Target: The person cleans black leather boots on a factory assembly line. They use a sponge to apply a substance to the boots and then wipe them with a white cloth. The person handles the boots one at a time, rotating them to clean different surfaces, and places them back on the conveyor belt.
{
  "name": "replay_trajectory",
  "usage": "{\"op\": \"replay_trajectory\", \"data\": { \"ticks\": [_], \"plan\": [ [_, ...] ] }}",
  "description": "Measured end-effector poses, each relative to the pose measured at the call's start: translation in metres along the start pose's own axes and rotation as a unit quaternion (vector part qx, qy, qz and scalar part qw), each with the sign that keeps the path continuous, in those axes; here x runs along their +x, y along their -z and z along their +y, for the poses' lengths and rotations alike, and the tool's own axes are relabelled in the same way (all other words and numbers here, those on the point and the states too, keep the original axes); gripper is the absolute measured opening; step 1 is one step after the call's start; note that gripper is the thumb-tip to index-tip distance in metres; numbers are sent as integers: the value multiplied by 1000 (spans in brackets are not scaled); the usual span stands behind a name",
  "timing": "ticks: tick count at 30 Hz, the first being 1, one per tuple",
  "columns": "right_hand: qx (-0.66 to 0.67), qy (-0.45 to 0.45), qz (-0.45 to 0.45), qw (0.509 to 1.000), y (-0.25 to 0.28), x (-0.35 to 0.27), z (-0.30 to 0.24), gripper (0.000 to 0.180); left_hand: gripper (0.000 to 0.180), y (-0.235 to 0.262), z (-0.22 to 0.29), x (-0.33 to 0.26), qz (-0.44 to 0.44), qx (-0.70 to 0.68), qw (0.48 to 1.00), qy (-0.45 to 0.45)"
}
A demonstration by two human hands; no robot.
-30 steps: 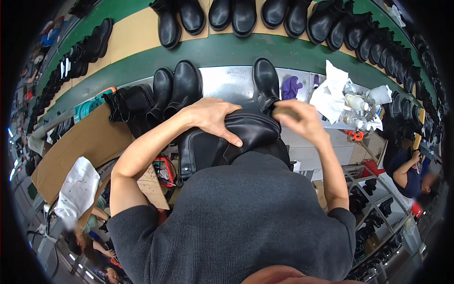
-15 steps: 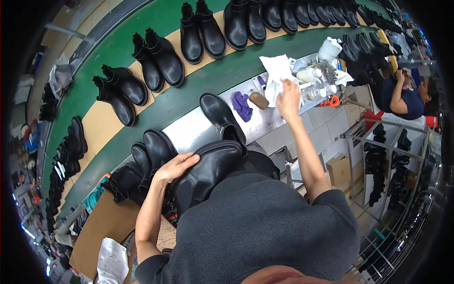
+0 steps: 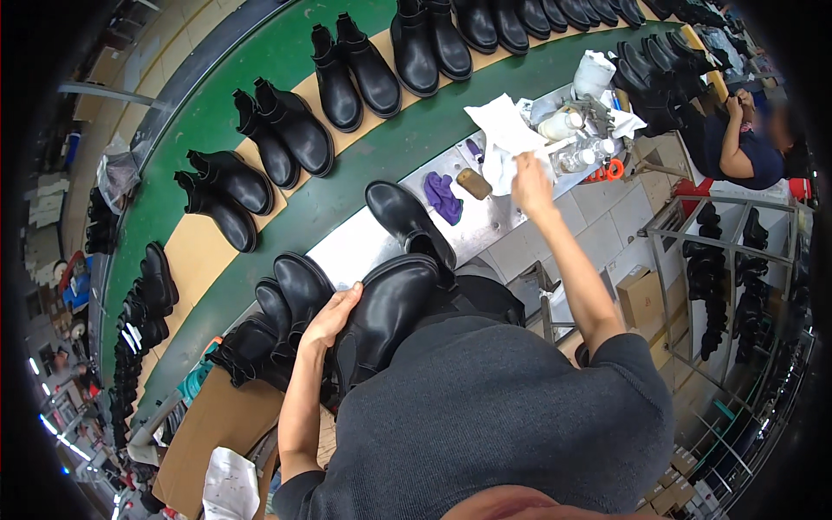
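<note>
A black leather ankle boot (image 3: 394, 299) rests against my lap, toe up. My left hand (image 3: 331, 319) is closed on its side, the thumb laid along the upper near the sole's edge. My right arm reaches out to the right over the metal work surface (image 3: 347, 241). There my right hand (image 3: 532, 184) has its fingers bent together at the edge of a white cloth (image 3: 504, 130); the fingertips are partly hidden. Another black boot (image 3: 400, 217) lies on the metal surface just beyond the held one.
A purple rag (image 3: 443, 198) and a brown block (image 3: 473, 183) lie left of the cloth. Clear bottles (image 3: 572, 159) stand beside it. Boot pairs (image 3: 360, 74) line the green bench (image 3: 286, 43). More boots (image 3: 295, 286) crowd my left. A co-worker (image 3: 752, 147) and metal rack (image 3: 728, 227) are at right.
My view has shifted slightly, moving the near boots and bench in the picture. My right hand has come down a little at the cloth's edge; my left hand keeps holding the boot.
</note>
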State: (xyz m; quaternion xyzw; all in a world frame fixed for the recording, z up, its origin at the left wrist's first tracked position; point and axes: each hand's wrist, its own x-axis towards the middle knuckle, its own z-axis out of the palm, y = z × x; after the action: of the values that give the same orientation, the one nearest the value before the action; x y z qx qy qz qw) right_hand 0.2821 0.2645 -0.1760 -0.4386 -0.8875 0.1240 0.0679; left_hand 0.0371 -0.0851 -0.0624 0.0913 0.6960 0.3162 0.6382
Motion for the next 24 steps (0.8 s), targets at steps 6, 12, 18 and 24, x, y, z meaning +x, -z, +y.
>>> {"op": "replay_trajectory", "data": {
  "ticks": [6, 12, 18, 24],
  "plan": [
    [33, -49, -23, 998, -34, -24, 26, 16, 57, 31, 20, 3, 45, -136, 988, -49],
    [171, -113, 128, 970, 19, -16, 28, 19, 76, 27, 64, -9, -3, -431, 886, -172],
    [225, -204, 0, 953, 75, -50, 21, 25, 73, 8, 46, 43, -179, -424, 819, -342],
    [515, -50, 205, 831, 20, -100, 89, 18, 62, -24, 49, 60, -132, -373, 893, -214]
  ]
}}
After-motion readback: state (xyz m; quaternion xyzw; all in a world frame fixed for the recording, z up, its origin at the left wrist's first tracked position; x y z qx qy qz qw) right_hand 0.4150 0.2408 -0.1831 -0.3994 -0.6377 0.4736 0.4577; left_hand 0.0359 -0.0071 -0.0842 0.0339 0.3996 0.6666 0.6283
